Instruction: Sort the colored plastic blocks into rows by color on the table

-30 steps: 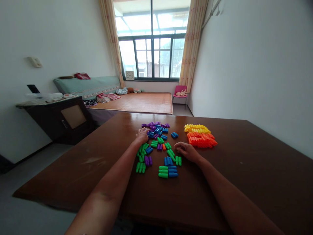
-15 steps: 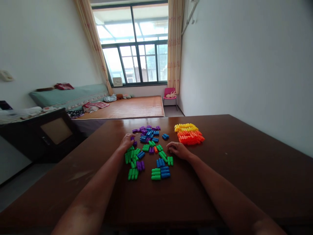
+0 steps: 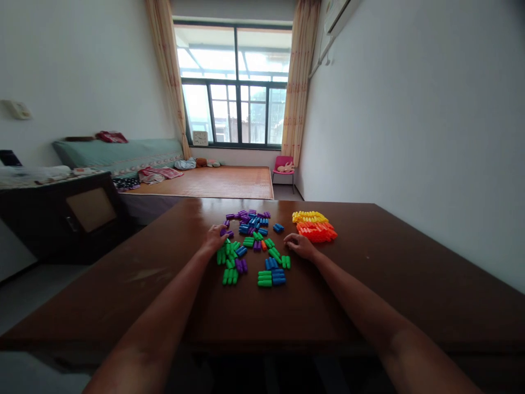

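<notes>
Several small plastic blocks, each like a few rounded tubes joined side by side, are spread over the brown table point(image 3: 246, 314). My left hand point(image 3: 215, 237) is at the left edge of the spread, its fingers closed on a purple block point(image 3: 223, 232); the grip is partly hidden. Just below it lies a cluster of green blocks point(image 3: 222, 255). To the right, my right hand point(image 3: 301, 245) rests on the table with loosely bent fingers and nothing visible in them. Nearest it are green blocks point(image 3: 274, 252) and the stacked orange blocks point(image 3: 317, 232).
Yellow blocks point(image 3: 310, 217) lie in rows behind the orange ones. Blue blocks point(image 3: 278, 227) and purple blocks point(image 3: 241, 214) are scattered toward the far edge. Beyond the table are a bed point(image 3: 229, 183) and a pink chair point(image 3: 283, 161); a dark cabinet point(image 3: 53, 219) stands left.
The camera view has tilted up, showing more of the table's near edge. My left hand stays by the purple blocks, and my right hand has barely moved on the table.
</notes>
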{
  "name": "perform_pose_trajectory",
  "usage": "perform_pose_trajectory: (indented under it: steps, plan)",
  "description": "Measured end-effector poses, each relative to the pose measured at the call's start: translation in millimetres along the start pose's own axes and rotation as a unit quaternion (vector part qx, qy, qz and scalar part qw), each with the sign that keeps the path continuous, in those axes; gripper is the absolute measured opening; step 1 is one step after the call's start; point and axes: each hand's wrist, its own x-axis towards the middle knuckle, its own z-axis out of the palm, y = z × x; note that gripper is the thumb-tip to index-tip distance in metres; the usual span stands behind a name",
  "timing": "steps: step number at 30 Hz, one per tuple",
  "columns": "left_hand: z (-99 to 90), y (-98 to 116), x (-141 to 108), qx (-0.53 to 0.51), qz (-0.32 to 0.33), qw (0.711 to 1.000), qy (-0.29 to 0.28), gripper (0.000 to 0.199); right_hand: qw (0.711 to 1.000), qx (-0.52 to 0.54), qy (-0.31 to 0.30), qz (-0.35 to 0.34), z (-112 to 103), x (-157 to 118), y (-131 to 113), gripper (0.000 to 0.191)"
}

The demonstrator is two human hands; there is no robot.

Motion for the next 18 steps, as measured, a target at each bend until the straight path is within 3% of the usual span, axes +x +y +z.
perform_pose_trajectory:
  steps: [5, 8, 10, 13, 16, 18]
  plan:
    - [-7.7, -19.2, -9.1, 0.02, -0.038, 0.999, 0.01, 0.034, 0.991, 0.091, -0.038, 0.09, -12.0, -17.2, -6.6, 0.021]
    - [-21.8, -10.3, -19.3, 0.009, -0.037, 0.998, 0.046, 0.037, 0.986, 0.128, -0.005, 0.108, -14.7, -34.5, -7.2, 0.021]
    - [-30.2, 14.3, -30.5, -0.031, 0.002, 0.998, 0.057, 0.042, 0.983, 0.144, 0.029, 0.114, -12.8, -42.7, -9.6, 0.022]
    - [-28.4, 71.9, -52.6, -0.153, 0.117, 0.981, 0.004, 0.056, 0.98, 0.158, 0.073, 0.099, -4.2, -48.4, -23.9, 0.025]
    - [-7.3, 129.2, -76.3, -0.293, 0.224, 0.928, -0.056, 0.067, 0.976, 0.195, 0.069, 0.063, 8.2, -52.8, -50.6, 0.034]
    - [10.3, 155.4, -89.9, -0.337, 0.262, 0.901, -0.069, 0.07, 0.973, 0.216, 0.053, 0.056, 15.7, -57.8, -68.2, 0.041]
